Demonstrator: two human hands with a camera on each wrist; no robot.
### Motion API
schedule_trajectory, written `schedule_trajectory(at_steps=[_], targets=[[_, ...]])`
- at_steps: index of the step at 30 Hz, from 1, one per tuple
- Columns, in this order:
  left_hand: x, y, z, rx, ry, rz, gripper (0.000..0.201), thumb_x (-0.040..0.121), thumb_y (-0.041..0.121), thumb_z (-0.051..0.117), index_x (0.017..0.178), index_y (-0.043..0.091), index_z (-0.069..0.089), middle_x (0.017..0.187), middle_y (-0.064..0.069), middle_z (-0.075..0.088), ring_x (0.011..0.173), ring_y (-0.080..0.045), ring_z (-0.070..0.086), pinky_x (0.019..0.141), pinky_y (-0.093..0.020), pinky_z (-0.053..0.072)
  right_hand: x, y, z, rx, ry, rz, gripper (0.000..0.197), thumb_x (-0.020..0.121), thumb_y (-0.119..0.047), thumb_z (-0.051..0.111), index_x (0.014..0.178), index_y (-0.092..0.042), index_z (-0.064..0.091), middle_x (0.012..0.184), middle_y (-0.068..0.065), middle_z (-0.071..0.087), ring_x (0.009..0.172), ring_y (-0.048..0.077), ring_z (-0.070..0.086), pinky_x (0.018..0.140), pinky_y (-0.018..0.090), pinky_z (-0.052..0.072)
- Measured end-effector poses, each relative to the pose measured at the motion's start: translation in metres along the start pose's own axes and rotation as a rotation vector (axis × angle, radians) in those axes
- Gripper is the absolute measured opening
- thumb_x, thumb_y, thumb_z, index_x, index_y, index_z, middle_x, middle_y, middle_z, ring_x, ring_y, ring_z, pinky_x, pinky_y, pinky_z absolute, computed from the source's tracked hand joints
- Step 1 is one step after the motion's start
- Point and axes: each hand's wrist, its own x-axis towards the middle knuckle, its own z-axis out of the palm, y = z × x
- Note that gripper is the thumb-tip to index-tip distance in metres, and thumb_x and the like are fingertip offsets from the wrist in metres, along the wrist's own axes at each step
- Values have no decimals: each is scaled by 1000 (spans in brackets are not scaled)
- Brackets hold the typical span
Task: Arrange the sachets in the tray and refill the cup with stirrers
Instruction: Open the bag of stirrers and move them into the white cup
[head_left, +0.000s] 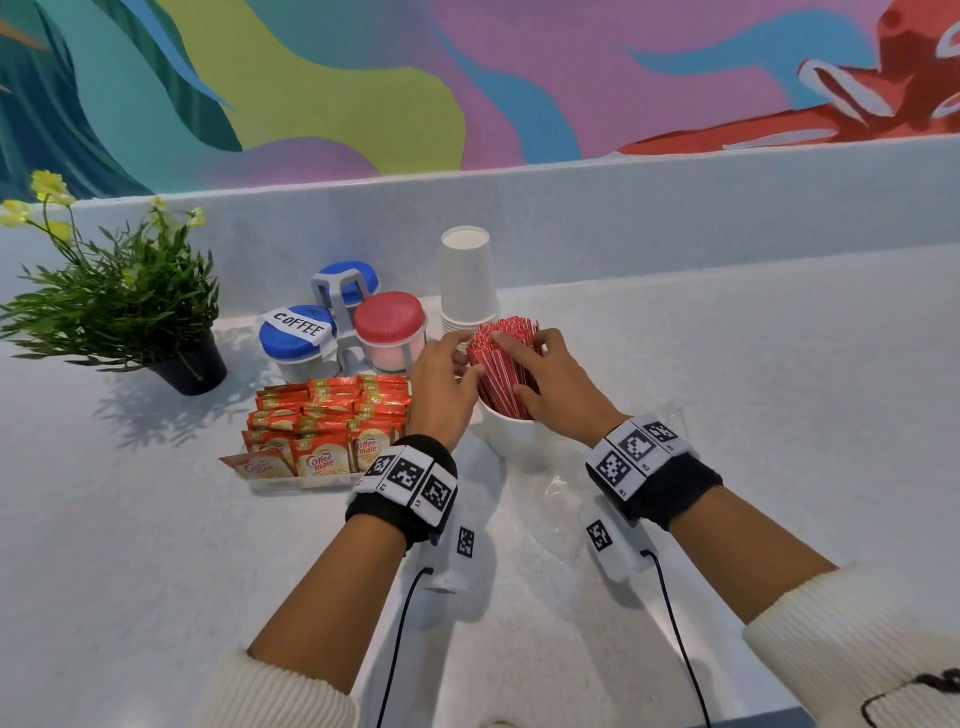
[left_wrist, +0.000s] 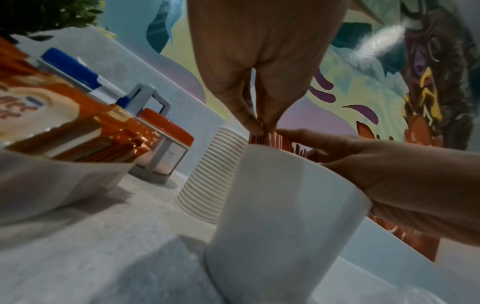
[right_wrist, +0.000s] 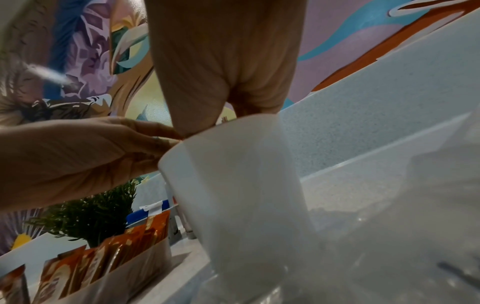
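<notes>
A white cup (head_left: 511, 439) stands on the counter, packed with red paper-wrapped stirrers (head_left: 511, 330) that lean away from me. My left hand (head_left: 467, 356) pinches stirrers at the bundle's left side; the left wrist view shows its fingertips (left_wrist: 255, 127) closed on their tops above the cup (left_wrist: 280, 205). My right hand (head_left: 506, 364) holds the bundle from the right, thumb low, index finger on top. Orange creamer sachets (head_left: 332, 415) stand in rows in a clear tray (head_left: 301, 483) left of the cup. One sachet leans over the tray's front left corner.
A stack of paper cups (head_left: 467, 280) stands just behind the stirrer cup. A caddy holds a blue-lidded coffee jar (head_left: 298, 332) and a red-lidded jar (head_left: 389, 317). A potted plant (head_left: 130, 306) sits far left. Clear plastic wrap (head_left: 571, 488) lies right of the cup.
</notes>
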Motion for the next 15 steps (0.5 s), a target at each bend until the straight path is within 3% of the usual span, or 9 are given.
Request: schedule_trajectory(at_steps=[2,5,8,12,15], targets=[[0,4,0,60,-14,59,41,89,6,58,129,9,53,107,-12,56,89,-12,52,82,-14,42,0,0,-1,35,18,-2,70,91,-6,47,148,-29,13,141,16,23,122,32,45,104,40,42],[0,3,3,156,-60,98,41,91,5,54,132,6,50,113,-16,54,102,-24,54,91,-21,40,1,1,-1,85,48,50,73,92,-7,46,149,-15,0,146,15,18,129,28,38,106,36,36],[-3,1,3,222,-72,103,40,93,5,50,133,6,49,119,-17,52,111,-27,51,95,-25,40,1,3,2,7,32,48,66,93,-8,42,147,-6,5,149,16,14,132,31,35,109,37,33],[-9,4,3,198,-82,184,40,96,5,42,136,5,45,144,-14,43,127,-27,46,102,-15,28,-1,4,6,-55,80,4,63,94,-7,38,147,-5,5,153,17,11,134,34,26,112,41,24],[-15,0,10,185,-210,149,52,98,8,36,148,10,21,152,-14,30,128,-32,47,109,-39,38,-2,4,8,-92,80,27,64,96,-10,37,147,-6,-2,156,17,-4,140,35,12,115,45,16]])
